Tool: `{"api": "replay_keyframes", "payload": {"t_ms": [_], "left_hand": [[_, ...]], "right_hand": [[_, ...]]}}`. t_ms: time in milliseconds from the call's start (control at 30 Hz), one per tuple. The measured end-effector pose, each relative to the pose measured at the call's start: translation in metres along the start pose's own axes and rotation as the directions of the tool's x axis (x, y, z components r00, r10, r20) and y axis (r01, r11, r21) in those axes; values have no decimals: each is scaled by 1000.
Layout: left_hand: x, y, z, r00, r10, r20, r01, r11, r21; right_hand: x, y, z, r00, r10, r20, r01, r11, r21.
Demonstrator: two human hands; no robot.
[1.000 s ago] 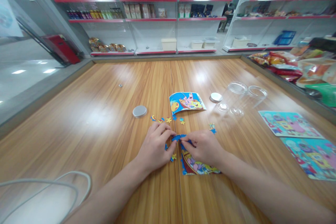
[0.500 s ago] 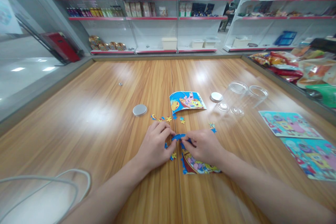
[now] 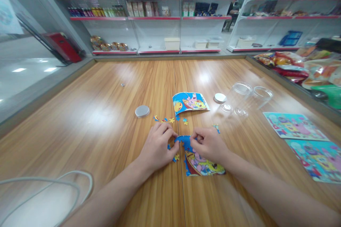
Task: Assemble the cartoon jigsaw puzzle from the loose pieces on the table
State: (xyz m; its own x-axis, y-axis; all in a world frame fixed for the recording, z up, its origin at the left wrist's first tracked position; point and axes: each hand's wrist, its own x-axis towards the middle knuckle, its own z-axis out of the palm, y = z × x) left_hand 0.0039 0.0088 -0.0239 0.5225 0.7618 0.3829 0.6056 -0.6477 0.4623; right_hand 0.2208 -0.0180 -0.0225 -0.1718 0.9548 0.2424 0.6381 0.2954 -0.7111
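A partly joined jigsaw puzzle (image 3: 198, 163) with a cartoon picture lies on the table in front of me. My left hand (image 3: 161, 145) pinches a blue puzzle piece (image 3: 180, 139) at the puzzle's upper left corner. Over the puzzle's upper part is my right hand (image 3: 209, 143), fingers curled; its fingertips hide whatever may be between them. Loose yellow and blue pieces (image 3: 176, 157) lie beside and partly under my left hand. Beyond the hands several loose pieces (image 3: 172, 120) form a rough row, and another piece (image 3: 216, 127) lies past my right hand. A curled picture sheet (image 3: 190, 103) stands behind them.
A silver lid (image 3: 142, 111) lies left of the pieces. Another lid (image 3: 220, 98) is beside clear plastic jars (image 3: 239, 95) at the right. Two picture sheets (image 3: 295, 126) lie far right. A white cable (image 3: 90, 184) loops at the lower left.
My right hand has shifted slightly right and up, off the blue piece at the corner, uncovering more of the puzzle's top. My left hand has stayed in place.
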Motion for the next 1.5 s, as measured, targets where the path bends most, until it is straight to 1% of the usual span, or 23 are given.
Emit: {"api": "replay_keyframes", "payload": {"t_ms": [133, 333, 400, 533, 600, 733, 767, 833, 900, 933, 967, 1000, 1033, 1100, 1133, 1167, 1200, 1267, 1333, 1367, 1433, 1500], "left_hand": [[0, -1, 1, 1000, 8, 11, -8, 1000, -9], [0, -1, 0, 998, 53, 33, -51, 997, -53], [-1, 0, -1, 996, 80, 45, -77, 995, -63], [-1, 3, -2, 987, 140, 75, -136, 989, -55], [0, 5, -3, 980, 174, 92, -171, 984, -44], [0, 9, -5, 966, 224, 126, -226, 974, 0], [-1, 10, -5, 965, 228, 131, -232, 973, 15], [-2, 11, -5, 965, 225, 132, -233, 971, 49], [-3, 11, -4, 967, 219, 126, -230, 970, 77], [-3, 10, -4, 968, 218, 121, -229, 970, 85], [-4, 10, -3, 969, 219, 114, -230, 969, 90], [-4, 10, -3, 969, 222, 109, -232, 968, 93], [-3, 9, -2, 968, 226, 105, -236, 967, 96], [-3, 10, -2, 967, 237, 93, -246, 964, 98], [-3, 11, -2, 964, 251, 84, -258, 961, 95], [-3, 13, -2, 960, 270, 74, -276, 957, 87], [-3, 15, -3, 953, 294, 68, -299, 951, 77], [-5, 20, -3, 926, 369, 77, -373, 927, 46], [-8, 27, -2, 882, 452, 133, -457, 889, 5], [-9, 29, -1, 860, 480, 176, -485, 875, -16], [-10, 33, 0, 829, 493, 263, -500, 865, -48], [-11, 35, 1, 821, 469, 325, -477, 877, -58]], "right_hand": [[1, 1, -1, 997, 80, -8, -79, 994, 73], [2, 2, -1, 992, 123, 13, -124, 984, 132], [4, 2, -2, 988, 152, 15, -152, 972, 178], [9, 5, -5, 963, 268, 13, -254, 896, 364], [12, 7, -7, 951, 310, -7, -273, 848, 454], [15, 8, -10, 938, 347, -18, -271, 762, 588], [14, 6, -10, 937, 347, -26, -264, 756, 599], [11, 1, -12, 940, 333, -80, -226, 778, 586], [6, -5, -13, 944, 297, -146, -162, 801, 576], [4, -7, -13, 947, 278, -163, -127, 787, 604], [2, -9, -12, 952, 264, -156, -97, 742, 663], [1, -11, -11, 959, 257, -120, -88, 670, 737], [0, -11, -9, 966, 252, -59, -103, 586, 804], [2, -10, -6, 966, 243, 87, -188, 430, 883], [3, -10, -5, 960, 240, 143, -228, 375, 899], [4, -11, -6, 956, 235, 175, -249, 330, 911], [6, -12, -8, 957, 230, 179, -243, 291, 925], [8, -19, -20, 969, 203, 138, -181, 216, 959], [8, -28, -37, 984, 156, 84, -109, 157, 982], [8, -33, -47, 989, 129, 77, -93, 121, 988], [6, -40, -62, 991, 88, 100, -103, 37, 994], [4, -41, -68, 983, 91, 157, -154, -42, 987]]}}
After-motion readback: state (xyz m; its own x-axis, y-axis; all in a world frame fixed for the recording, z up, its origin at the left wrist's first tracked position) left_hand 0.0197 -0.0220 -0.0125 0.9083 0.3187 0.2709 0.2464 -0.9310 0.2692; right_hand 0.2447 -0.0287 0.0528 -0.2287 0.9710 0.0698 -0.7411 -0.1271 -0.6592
